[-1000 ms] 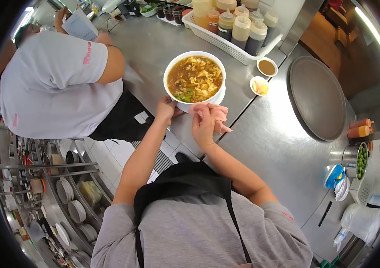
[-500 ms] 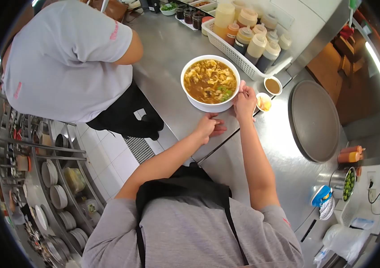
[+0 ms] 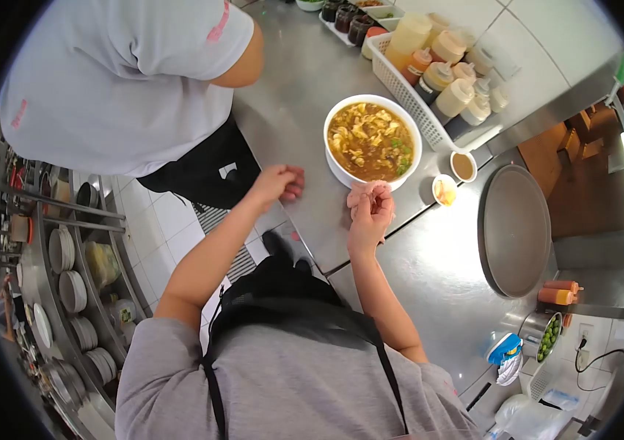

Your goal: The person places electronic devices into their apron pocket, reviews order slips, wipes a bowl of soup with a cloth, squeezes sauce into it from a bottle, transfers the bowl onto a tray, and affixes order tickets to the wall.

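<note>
The bowl [image 3: 331, 155] stands on the steel counter [image 3: 301, 220], in front of the person & approx. in the upper middle of the view; it is upright, white, and filled w/ brown soup [image 3: 365, 138], in which pale yellow shreds float, plus green bits [image 3: 402, 154] near the right side; along the lower left of the bowl a white edge shows, but if it is the bowl wall or a saucer, I cannot tell.

The R hand [image 3: 372, 220] holds a pink cloth [image 3: 359, 196], its fingers pinched narrow on it; the cloth is at the near rim of the bowl & appears to touch it; the L hand [image 3: 279, 185] is half open, fingers loosely bent, near the counter edge and apart from the bowl; its height over the counter I cannot tell.

Right of the bowl are 2 small cups: one w/ brown sauce [image 3: 463, 167], one w/ yellowish slices [image 3: 444, 191]; further right lies a round dark tray [image 3: 516, 231]; behind the bowl is a white basket [image 3: 406, 92], w/ several squeeze bottles [image 3: 453, 97] standing inside; at upper left, a co-worker in a light shirt [image 3: 128, 81] stands beside the counter.
</note>
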`<state>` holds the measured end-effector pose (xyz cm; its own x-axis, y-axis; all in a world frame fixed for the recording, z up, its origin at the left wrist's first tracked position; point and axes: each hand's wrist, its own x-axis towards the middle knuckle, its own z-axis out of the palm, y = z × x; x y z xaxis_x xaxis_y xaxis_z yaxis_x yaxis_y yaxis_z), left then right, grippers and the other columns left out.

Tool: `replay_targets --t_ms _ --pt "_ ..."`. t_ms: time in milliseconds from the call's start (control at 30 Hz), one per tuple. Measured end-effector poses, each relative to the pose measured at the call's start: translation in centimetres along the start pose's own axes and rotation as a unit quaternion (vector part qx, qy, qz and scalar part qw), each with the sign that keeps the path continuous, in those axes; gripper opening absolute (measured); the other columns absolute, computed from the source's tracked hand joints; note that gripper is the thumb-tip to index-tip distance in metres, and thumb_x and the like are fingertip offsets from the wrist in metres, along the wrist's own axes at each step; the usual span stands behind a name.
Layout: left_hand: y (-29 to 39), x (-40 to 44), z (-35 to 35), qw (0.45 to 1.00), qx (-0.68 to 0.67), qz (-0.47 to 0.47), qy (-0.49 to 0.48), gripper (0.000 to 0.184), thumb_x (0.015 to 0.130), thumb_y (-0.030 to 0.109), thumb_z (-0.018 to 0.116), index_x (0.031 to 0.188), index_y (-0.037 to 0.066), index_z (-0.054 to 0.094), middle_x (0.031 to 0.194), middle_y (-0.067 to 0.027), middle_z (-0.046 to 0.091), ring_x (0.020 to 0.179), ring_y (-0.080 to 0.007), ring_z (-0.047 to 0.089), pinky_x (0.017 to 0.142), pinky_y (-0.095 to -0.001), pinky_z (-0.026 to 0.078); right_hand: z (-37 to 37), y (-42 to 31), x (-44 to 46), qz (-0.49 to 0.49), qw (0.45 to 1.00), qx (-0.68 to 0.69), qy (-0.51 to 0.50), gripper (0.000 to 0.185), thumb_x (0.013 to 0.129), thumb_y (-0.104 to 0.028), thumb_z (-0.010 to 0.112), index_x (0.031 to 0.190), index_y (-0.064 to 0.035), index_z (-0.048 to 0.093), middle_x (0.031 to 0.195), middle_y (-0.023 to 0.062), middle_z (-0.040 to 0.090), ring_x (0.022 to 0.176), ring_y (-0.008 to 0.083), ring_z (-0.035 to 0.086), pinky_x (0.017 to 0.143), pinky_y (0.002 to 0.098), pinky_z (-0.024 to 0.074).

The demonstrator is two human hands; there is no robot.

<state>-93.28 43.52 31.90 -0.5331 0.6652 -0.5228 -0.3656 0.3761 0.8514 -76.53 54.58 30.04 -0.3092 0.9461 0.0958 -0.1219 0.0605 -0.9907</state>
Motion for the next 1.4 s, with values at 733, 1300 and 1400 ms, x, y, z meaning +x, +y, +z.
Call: replay_targets --t_ms 733,1300,1400 --pt "5.2 10.4 -3.0 0.977 0.097 0.130 -0.138 0.023 0.085 0.011 0.051 0.104 0.000 0.054 0.086 -0.0087 0.060 0.065 -0.0113 0.059 0.057 -0.0226 0.049 -2.1 -7.8 18.2 -0.127 0.942 -0.277 0.142 0.047 0.070 -0.022 0.069 0.106 0.0038 0.051 0.097 0.0133 0.056 0.085 0.0168 0.054 0.071 0.0266 0.0441" --pt "19.3 -5.2 -4.9 0.688 0.457 0.558 -0.085 0.024 0.069 0.005 0.064 0.092 0.011 0.062 0.089 -0.0087 0.062 0.083 -0.0237 0.060 0.079 -0.0336 0.047 -0.9 -5.8 25.4 -0.184 0.885 -0.378 0.198 0.076 0.055 -0.034 0.078 0.109 0.0061 0.043 0.100 0.0187 0.050 0.092 0.0276 0.048 0.079 0.0342 0.0406" --pt "24.5 -8.9 -2.6 0.527 0.568 0.618 0.135 0.033 0.069 0.024 0.063 0.100 0.013 0.060 0.087 -0.0058 0.062 0.090 -0.0240 0.057 0.089 -0.0387 0.039 -2.0 -3.8 26.8 -0.199 0.942 -0.230 0.144 0.070 0.056 -0.029 0.078 0.106 0.0053 0.044 0.097 0.0163 0.052 0.085 0.0267 0.052 0.076 0.0331 0.0424"
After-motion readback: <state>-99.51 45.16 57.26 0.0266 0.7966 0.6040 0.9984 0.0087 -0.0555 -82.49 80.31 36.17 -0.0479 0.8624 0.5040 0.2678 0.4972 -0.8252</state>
